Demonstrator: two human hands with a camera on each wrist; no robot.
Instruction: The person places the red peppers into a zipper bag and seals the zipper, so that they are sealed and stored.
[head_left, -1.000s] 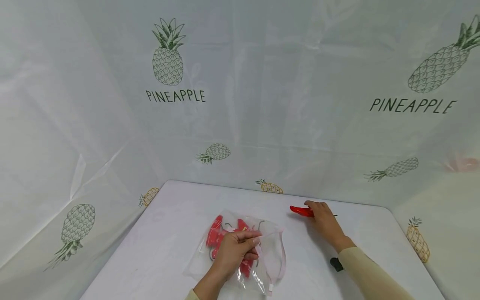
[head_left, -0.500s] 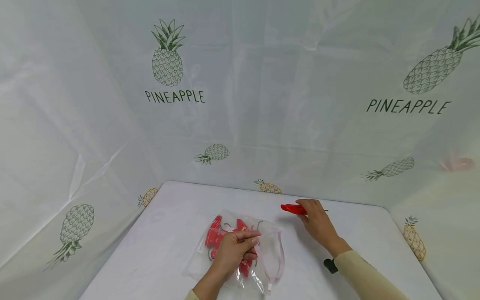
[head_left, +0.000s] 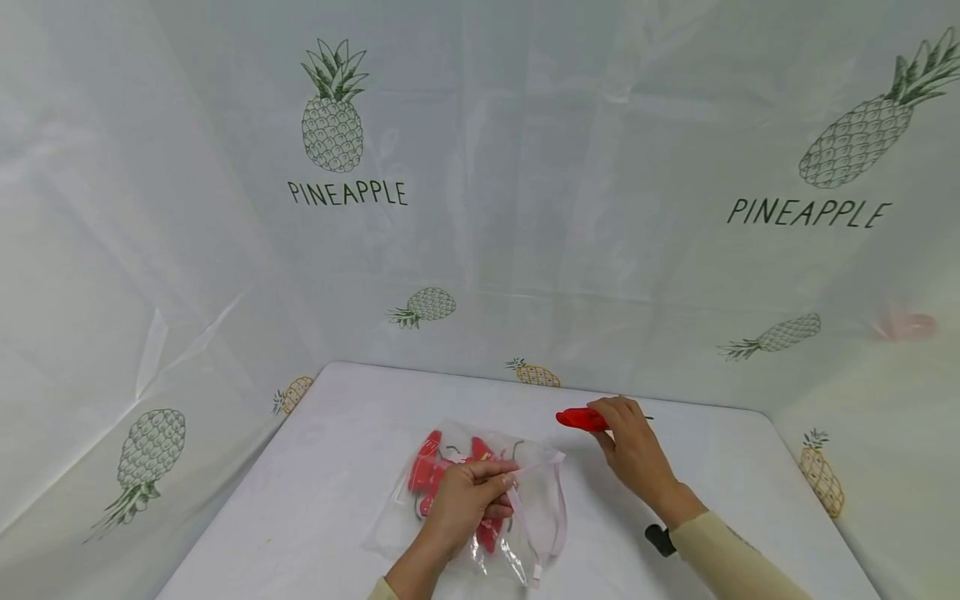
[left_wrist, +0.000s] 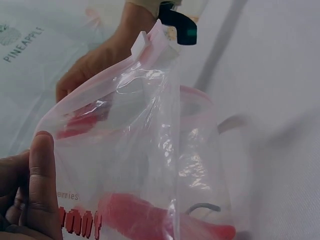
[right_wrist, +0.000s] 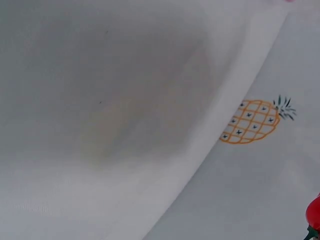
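Observation:
My left hand [head_left: 461, 504] pinches the rim of a clear zip bag [head_left: 560, 517] with a pink edge, which lies on the table with its mouth facing right. Inside it are several red chili peppers [head_left: 425, 467] with dark stems. Up close in the left wrist view, the fingers [left_wrist: 42, 175] grip the bag's edge, and a white zip slider [left_wrist: 140, 46] sits farther along it. My right hand [head_left: 636, 450] holds another red chili pepper [head_left: 574, 418] above the table, beyond and to the right of the bag. That chili's stem end [right_wrist: 314, 216] shows in the right wrist view's corner.
The white table [head_left: 360, 400] ends at a pale sheet [head_left: 540, 250] printed with pineapples, which hangs behind and at both sides. A dark device [head_left: 660, 540] is at the right wrist.
My right hand has moved left with the chili pepper, a little closer to the bag, slowing in the last half second. The left hand keeps its grip on the bag's rim.

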